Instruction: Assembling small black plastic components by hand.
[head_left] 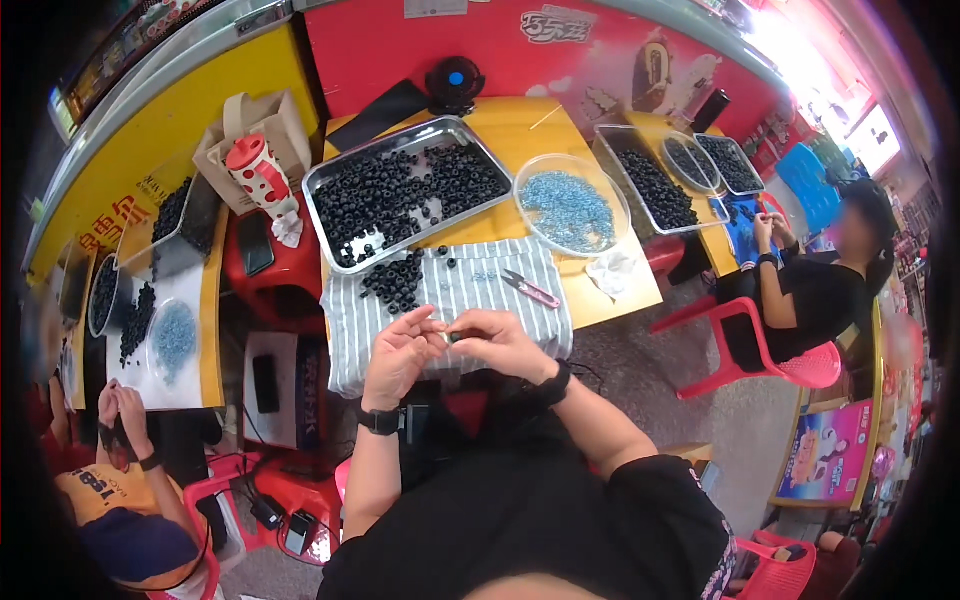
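My hands meet over the near edge of a grey striped cloth [345, 310]. The thumb and fingers of my right hand [500, 345] pinch a small black ring-shaped part [456, 338]. My left hand [398, 355] is closed at its fingertips against the same spot, its other fingers partly stretched; what it pinches is too small to make out. Just beyond lies a loose heap of small black parts [395, 283]. Pink-handled thread snips [532, 289] lie on the cloth to the right, near a few tiny clear-blue pieces [484, 276].
A metal tray [318, 225] of black parts stands behind the cloth. Right of it are a round tub [522, 190] of clear-blue pieces and a crumpled tissue [612, 272]. A small fan [455, 85] stands at the back. Other people work at tables left and right.
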